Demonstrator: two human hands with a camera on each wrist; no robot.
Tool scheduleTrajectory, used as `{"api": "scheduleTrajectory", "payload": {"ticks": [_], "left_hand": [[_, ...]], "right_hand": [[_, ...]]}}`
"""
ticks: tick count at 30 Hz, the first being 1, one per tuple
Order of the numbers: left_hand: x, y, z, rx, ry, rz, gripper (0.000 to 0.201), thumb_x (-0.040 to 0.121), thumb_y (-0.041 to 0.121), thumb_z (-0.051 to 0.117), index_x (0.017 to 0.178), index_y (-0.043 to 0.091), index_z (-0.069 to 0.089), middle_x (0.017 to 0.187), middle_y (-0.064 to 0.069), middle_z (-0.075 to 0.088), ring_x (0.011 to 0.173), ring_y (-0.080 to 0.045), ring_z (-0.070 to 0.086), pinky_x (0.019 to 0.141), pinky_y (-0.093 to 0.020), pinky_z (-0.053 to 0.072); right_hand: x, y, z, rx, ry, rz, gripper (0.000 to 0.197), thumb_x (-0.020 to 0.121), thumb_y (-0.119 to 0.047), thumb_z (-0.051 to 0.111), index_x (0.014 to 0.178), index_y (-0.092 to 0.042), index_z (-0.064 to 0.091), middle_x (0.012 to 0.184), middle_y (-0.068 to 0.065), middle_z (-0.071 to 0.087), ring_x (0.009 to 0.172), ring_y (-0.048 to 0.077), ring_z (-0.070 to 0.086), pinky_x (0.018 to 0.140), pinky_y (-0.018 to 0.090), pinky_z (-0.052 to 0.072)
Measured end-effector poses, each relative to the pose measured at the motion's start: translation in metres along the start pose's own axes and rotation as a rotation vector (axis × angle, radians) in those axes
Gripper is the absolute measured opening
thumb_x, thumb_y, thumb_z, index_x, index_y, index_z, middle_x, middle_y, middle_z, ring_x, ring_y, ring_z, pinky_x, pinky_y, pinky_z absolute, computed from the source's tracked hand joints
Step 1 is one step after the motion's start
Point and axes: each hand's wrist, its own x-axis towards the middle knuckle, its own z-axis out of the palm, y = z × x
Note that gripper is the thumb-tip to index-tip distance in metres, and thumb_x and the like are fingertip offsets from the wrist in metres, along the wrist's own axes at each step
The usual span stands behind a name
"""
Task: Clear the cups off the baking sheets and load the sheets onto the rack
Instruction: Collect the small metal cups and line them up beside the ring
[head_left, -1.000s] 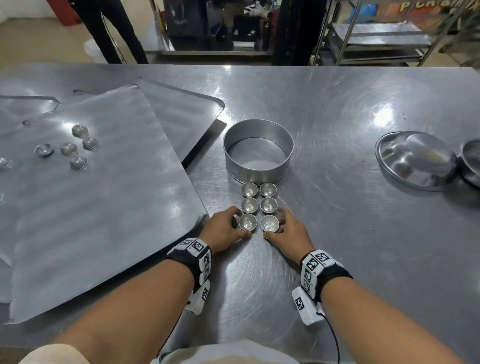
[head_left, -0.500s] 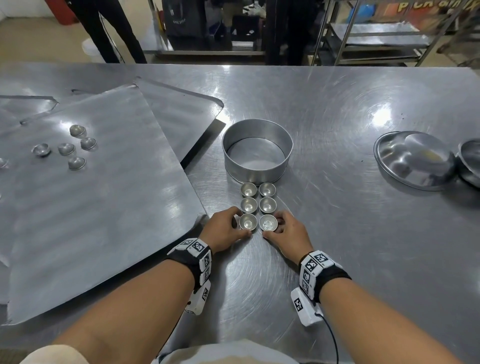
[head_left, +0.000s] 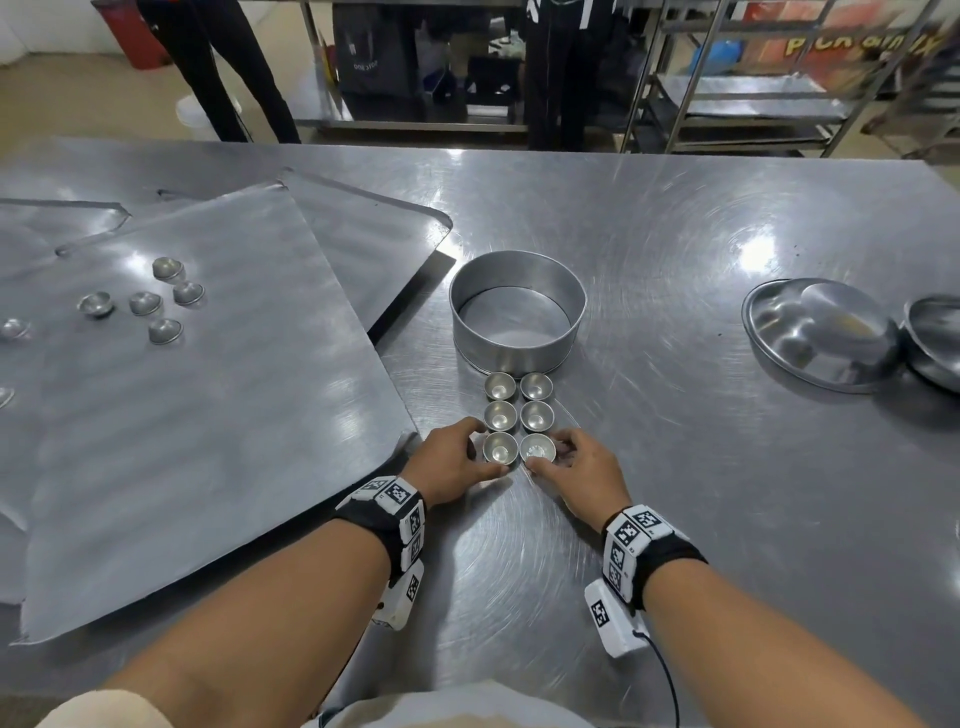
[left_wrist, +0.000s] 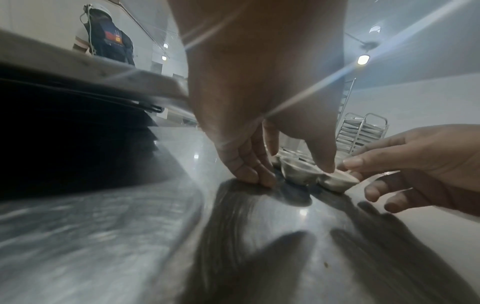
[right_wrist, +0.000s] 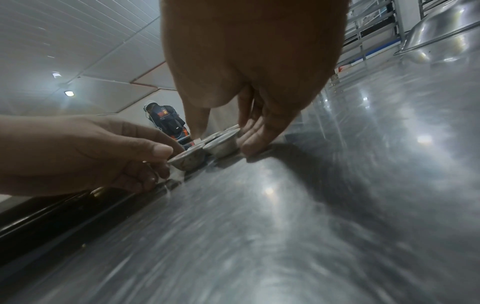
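Note:
Several small metal cups stand in two columns on the steel table, in front of a round cake ring (head_left: 517, 317). My left hand (head_left: 487, 449) pinches the near-left cup (head_left: 500, 448) between thumb and fingers. Beside it, my right hand (head_left: 550, 453) pinches the near-right cup (head_left: 538, 447). Both cups rest on the table. The left wrist view shows the left hand (left_wrist: 288, 170) around its cup (left_wrist: 298, 172); the right wrist view shows the right hand (right_wrist: 223, 137) around its cup (right_wrist: 223, 145). Overlapping baking sheets (head_left: 218, 441) lie at the left. Several upturned cups (head_left: 165, 330) sit on them.
Two shallow steel bowls (head_left: 821, 332) lie at the right of the table (head_left: 675, 519). A metal rack (head_left: 753, 93) stands beyond the far right edge. People's legs (head_left: 218, 67) stand behind the table.

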Motion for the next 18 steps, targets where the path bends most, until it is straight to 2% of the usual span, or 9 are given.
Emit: {"api": "scheduleTrajectory", "payload": {"ticks": [4,8,13,18], "left_hand": [[-0.007,0.012,-0.021,0.064,0.025,0.001,0.061,0.081,0.061,0.072,0.129,0.027,0.058,0.098,0.008,0.068,0.091,-0.010,0.063,0.088,-0.034,0.049],[-0.017,0.017,-0.059,0.048,0.071,0.023,0.054,0.085,0.056,0.072,0.125,0.022,0.063,0.103,0.003,0.068,0.091,-0.012,0.063,0.081,-0.028,0.051],[-0.037,-0.007,-0.128,0.108,0.073,-0.027,0.052,0.087,0.059,0.068,0.125,0.025,0.062,0.110,0.003,0.068,0.093,-0.012,0.062,0.073,-0.023,0.045],[-0.064,-0.074,-0.196,0.214,0.005,-0.166,0.060,0.083,0.063,0.068,0.131,0.027,0.059,0.116,0.004,0.068,0.095,-0.013,0.062,0.080,-0.028,0.046]], "right_hand": [[0.003,-0.022,-0.009,-0.039,0.103,-0.036,0.029,0.082,-0.050,0.073,0.102,-0.032,0.062,0.094,-0.012,0.064,0.089,0.010,0.063,0.084,0.035,0.054],[0.014,-0.072,-0.009,-0.042,0.125,-0.132,0.030,0.085,-0.049,0.070,0.106,-0.029,0.065,0.091,-0.011,0.066,0.088,0.014,0.064,0.086,0.036,0.053],[0.025,-0.146,0.020,-0.127,0.016,-0.296,0.033,0.089,-0.050,0.065,0.113,-0.028,0.063,0.091,-0.015,0.064,0.090,0.012,0.062,0.084,0.033,0.051],[0.035,-0.217,0.075,-0.325,-0.281,-0.362,0.045,0.088,-0.058,0.064,0.121,-0.028,0.062,0.100,-0.009,0.064,0.092,0.013,0.062,0.083,0.031,0.050]]}}
